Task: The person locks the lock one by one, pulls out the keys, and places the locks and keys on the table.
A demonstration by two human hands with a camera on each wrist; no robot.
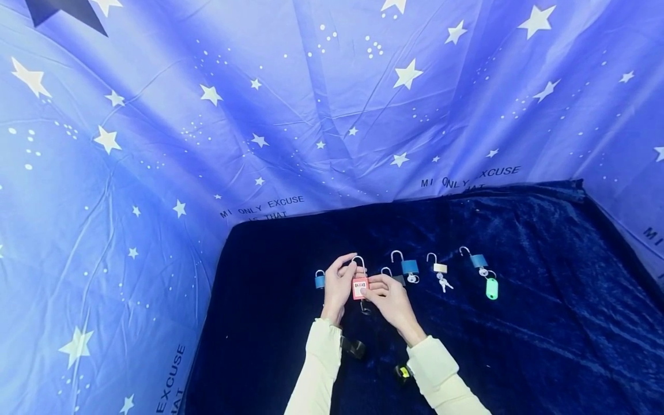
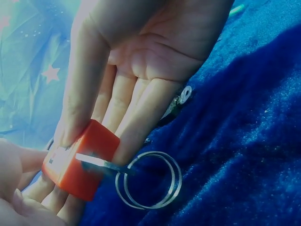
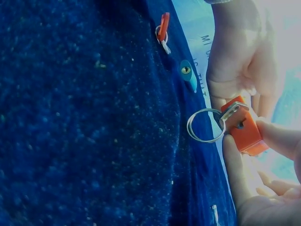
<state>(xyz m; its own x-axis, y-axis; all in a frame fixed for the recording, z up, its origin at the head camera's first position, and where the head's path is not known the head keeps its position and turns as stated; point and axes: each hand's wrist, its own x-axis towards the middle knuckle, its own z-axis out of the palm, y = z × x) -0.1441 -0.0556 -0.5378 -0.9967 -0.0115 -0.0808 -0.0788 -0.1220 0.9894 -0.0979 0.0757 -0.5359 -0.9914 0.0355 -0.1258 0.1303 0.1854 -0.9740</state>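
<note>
Starry curtain (image 1: pixel 290 109), "MI ONLY EXCUSE"; left hand (image 1: pixel 338 289), right hand (image 1: pixel 393 304), fingers around red padlock (image 1: pixel 359 286).

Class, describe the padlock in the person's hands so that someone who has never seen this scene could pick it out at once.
Find the dark blue cloth below the starry curtain. Over it, the left hand and right hand together hold a padlock. Its red body with a white label sets it apart from the blue padlocks and gold-coloured padlock lying on the cloth.

walls (image 1: pixel 332 104): blue-violet fabric, white stars (image 1: pixel 407 75), black lettering (image 1: pixel 287 203) | below: dark-blue velvety cloth (image 1: pixel 550 288)
</note>
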